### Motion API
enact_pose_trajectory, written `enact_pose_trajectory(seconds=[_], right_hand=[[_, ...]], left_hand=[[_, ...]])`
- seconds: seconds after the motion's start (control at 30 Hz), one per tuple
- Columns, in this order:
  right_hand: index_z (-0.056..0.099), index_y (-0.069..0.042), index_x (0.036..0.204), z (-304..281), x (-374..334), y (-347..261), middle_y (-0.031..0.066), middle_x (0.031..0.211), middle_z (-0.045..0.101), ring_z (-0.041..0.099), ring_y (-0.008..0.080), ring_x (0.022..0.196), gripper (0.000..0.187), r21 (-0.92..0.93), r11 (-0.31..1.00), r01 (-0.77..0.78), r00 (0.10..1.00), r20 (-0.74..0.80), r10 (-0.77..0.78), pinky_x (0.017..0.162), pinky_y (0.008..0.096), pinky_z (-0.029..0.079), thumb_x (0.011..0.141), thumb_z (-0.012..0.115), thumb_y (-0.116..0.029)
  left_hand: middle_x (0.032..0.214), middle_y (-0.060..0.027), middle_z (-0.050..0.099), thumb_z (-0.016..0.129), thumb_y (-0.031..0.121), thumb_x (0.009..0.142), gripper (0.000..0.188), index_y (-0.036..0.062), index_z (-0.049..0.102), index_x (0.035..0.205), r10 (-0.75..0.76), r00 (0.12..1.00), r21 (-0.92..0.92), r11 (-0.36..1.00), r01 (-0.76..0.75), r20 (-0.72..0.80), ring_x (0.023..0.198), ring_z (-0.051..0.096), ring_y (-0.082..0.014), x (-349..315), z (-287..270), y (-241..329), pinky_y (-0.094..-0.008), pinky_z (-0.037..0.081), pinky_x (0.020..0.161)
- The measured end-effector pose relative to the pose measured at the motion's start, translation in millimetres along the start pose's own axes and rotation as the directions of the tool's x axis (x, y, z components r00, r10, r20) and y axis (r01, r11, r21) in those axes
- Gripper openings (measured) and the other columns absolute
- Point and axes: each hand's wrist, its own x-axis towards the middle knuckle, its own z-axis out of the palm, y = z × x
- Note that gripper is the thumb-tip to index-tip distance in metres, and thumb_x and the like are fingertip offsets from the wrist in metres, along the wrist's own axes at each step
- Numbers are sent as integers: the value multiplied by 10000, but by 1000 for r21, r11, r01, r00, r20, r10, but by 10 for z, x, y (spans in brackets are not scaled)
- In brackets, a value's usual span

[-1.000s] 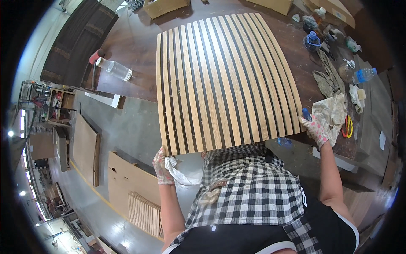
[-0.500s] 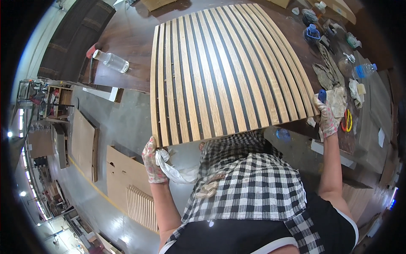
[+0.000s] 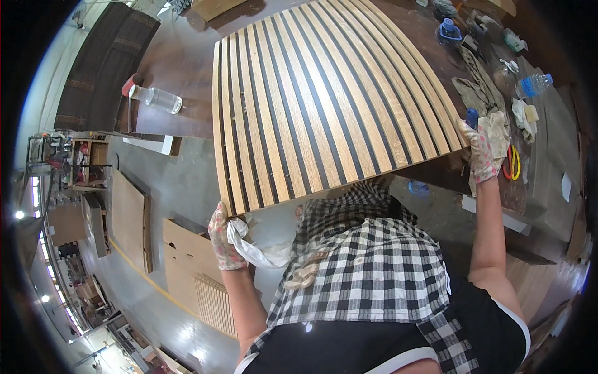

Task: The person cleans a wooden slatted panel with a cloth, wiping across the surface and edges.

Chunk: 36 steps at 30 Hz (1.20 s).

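In a workshop, a person in a checked apron [image 3: 367, 274] holds a slatted panel [image 3: 324, 112] by its near corners, its pale wood strips divided by dark grooves. Read on a dial centred on the panel, with 12 o'clock at its far side, the gloved left hand [image 3: 225, 237] grips the corner at 7 o'clock, a white cloth [image 3: 260, 252] hanging beside its palm. The gloved right hand [image 3: 479, 151] closes on the corner between 3 and 4 o'clock, a blue handle [image 3: 471, 118] jutting up from the same grasp.

The panel slants, its right corner farther from the wearer than its left. It spans the dark counter [image 3: 190, 65], its near edge reaching past the front; whether its far edge rests on the surface cannot be told from here.

At 9 o'clock a clear bottle [image 3: 156, 100] lies on its side; just before 3 o'clock is a blue-capped bottle [image 3: 534, 85]. Beyond the right hand are red-and-yellow grips [image 3: 512, 163].

The step in hand looks to be a two-handed handling of the panel. Any next move seems to call for both hands working evenly, cloth and handle kept off the wooden face.
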Motion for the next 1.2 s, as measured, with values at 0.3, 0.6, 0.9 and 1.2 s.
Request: enact_pose_trajectory(seconds=[0.3,0.6,0.9,1.2], right_hand=[[570,-103,817,77,116,93,-2,672,528,473,86,516,264,32,992,-124,992,-4,124,447,236,373,727,662,-334],[552,-104,743,168,262,121,-29,601,474,413,68,498,267,-191,968,-160,973,133,187,454,227,326,766,601,-366],[556,-77,702,157,571,249,-16,586,484,431,84,508,293,-232,972,-45,962,253,105,484,248,362,763,611,-358],[565,1,692,184,632,127,152,576,546,560,277,585,437,-614,782,107,962,261,74,568,380,414,740,599,-432]], left_hand=[[702,-84,604,485,243,862,275,-10,574,926,-71,997,-23,997,71,2,509,559,-152,172,-133,-283,-281,499,458],[665,-61,574,513,275,865,274,9,578,876,-42,999,291,956,46,-19,515,540,-132,349,-266,-308,-251,453,445],[668,-18,573,504,279,872,243,49,583,878,-145,989,317,936,150,-40,520,527,-113,312,-80,-264,-246,427,450],[712,-30,592,539,235,852,233,17,571,926,-191,978,385,899,210,-87,560,554,-114,447,-242,-245,-245,468,482]])
